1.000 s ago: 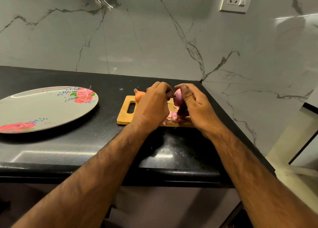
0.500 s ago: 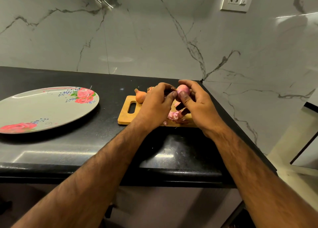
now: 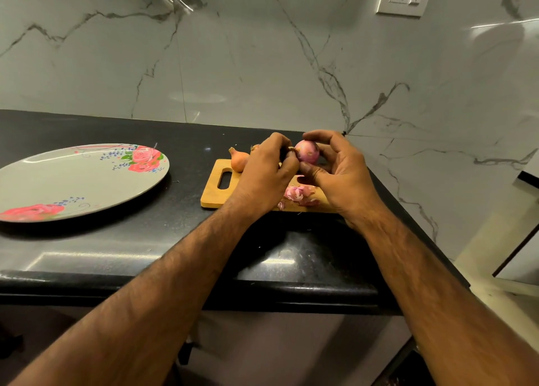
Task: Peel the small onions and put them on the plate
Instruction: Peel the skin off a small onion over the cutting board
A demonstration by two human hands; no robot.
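Holding a small onion (image 3: 306, 152) above the wooden cutting board (image 3: 214, 194), pinched between thumb and curled fingers of the right hand (image 3: 339, 178), with glossy pink-purple flesh now exposed over most of the visible face. Compared with a second earlier: raised slightly and rotated, so that the peeled side faces the camera. Left hand (image 3: 264, 175) pressed together at the fingertips, nipping a dry brown tip at the onion's left end; whether this is root stub or a last strip of skin cannot be told. Loose pink peelings (image 3: 296, 193) lying on the board directly below the hands. One unpeeled onion (image 3: 239, 159) resting at the far left corner of the board beside the handle slot, with a second partly hidden behind the left hand. Floral plate (image 3: 87, 178) well apart to the left on the black countertop (image 3: 175, 240), carrying no onions. Judged status: first onion nearly stripped, tip removal in hand, transfer to the plate not yet done. Next move likely requires a clean pull on the tip, then a reach across to the plate.
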